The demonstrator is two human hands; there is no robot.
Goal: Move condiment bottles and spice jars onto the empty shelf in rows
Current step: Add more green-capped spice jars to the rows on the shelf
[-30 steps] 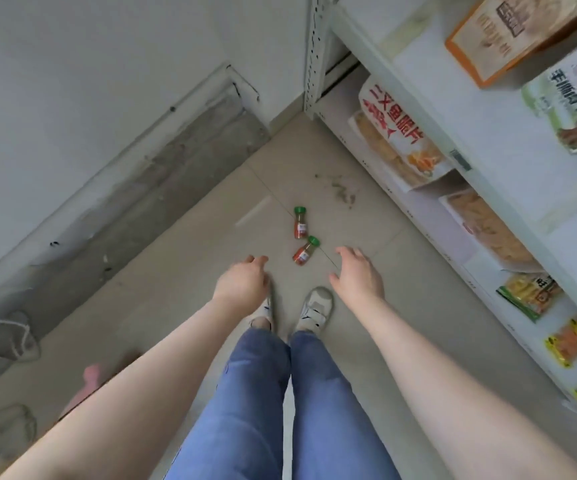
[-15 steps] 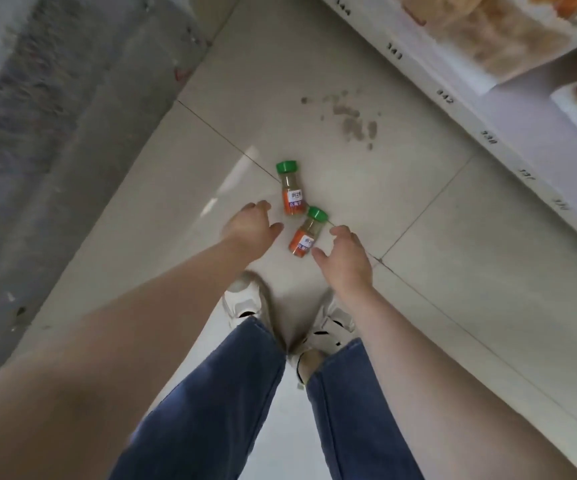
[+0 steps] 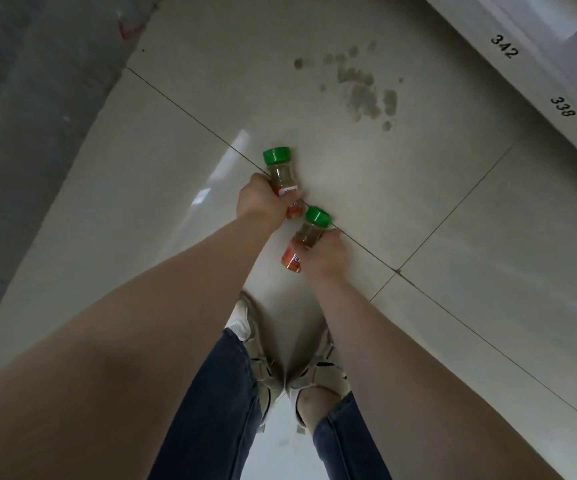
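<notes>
**Green-capped spice jars gripped low over the tiled floor**

Green caps mark the two spice jars near the middle of the frame, both over the pale tiled floor [image 3: 349, 174]. The left hand [image 3: 262, 202] is wrapped around the lower, orange-labelled part of the upper jar [image 3: 281, 174], its fingers [image 3: 295, 195] curled across the label; the cap points toward the top of the frame. Just below and to the right, the right hand [image 3: 325, 254] closes on the lower jar [image 3: 306, 237], fingers pressed around its middle, with the cap tilted toward the upper right and the orange base showing at the lower left of the hand. The two jars sit close, the lower one's cap nearly touching the upper one's base. Whether either jar rests on the floor cannot be told.

A dark grout line runs diagonally under both hands. Grey smudges [image 3: 363, 91] stain the tile in the upper middle. A white shelf edge [image 3: 529, 81] with printed numbers crosses the upper right corner. Blue jeans [image 3: 217, 410] and light shoes [image 3: 255, 344] fill the bottom centre.
</notes>
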